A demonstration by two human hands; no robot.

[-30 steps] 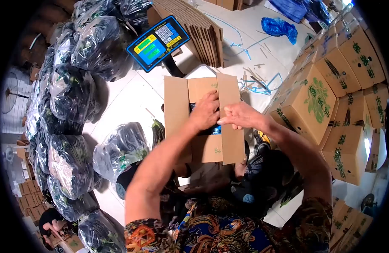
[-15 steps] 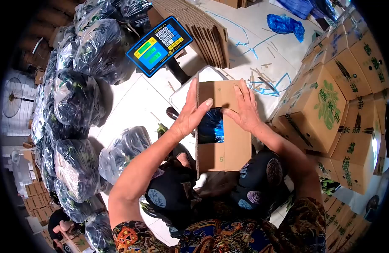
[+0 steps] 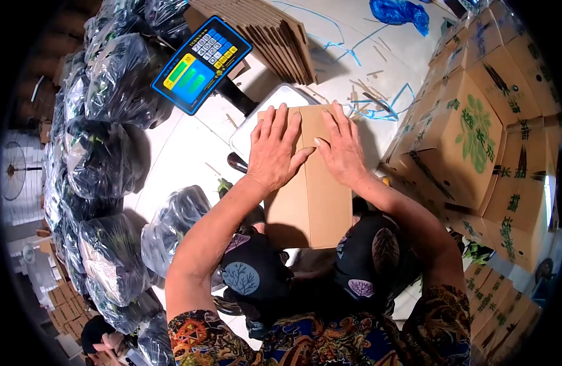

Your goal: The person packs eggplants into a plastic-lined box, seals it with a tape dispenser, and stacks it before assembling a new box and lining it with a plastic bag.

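Observation:
A cardboard box (image 3: 287, 210) stands between my knees with its top flaps folded over, their edges meeting along a middle seam. My left hand (image 3: 273, 146) lies flat on the left flap, fingers extended and thumb at the seam. On the right flap rests my right hand (image 3: 342, 146), its fingers stretched toward the far edge. Neither hand grasps anything. The box's contents are hidden. Behind it are a pale scale platform (image 3: 285, 94) and a blue-framed scale display (image 3: 202, 64).
Filled plastic bags (image 3: 110, 250) line the left side, and another bag (image 3: 174, 226) sits nearer. Flattened cardboard (image 3: 275, 36) stands beyond the scale. Printed boxes (image 3: 455, 137) are stacked right. Blue plastic (image 3: 400, 13) and strapping lie on the floor. Another person (image 3: 101, 341) is at lower left.
The left flap has come down over the opening, covering the dark and blue contents. My left hand has moved from the raised flap onto the closed top. The view has shifted slightly.

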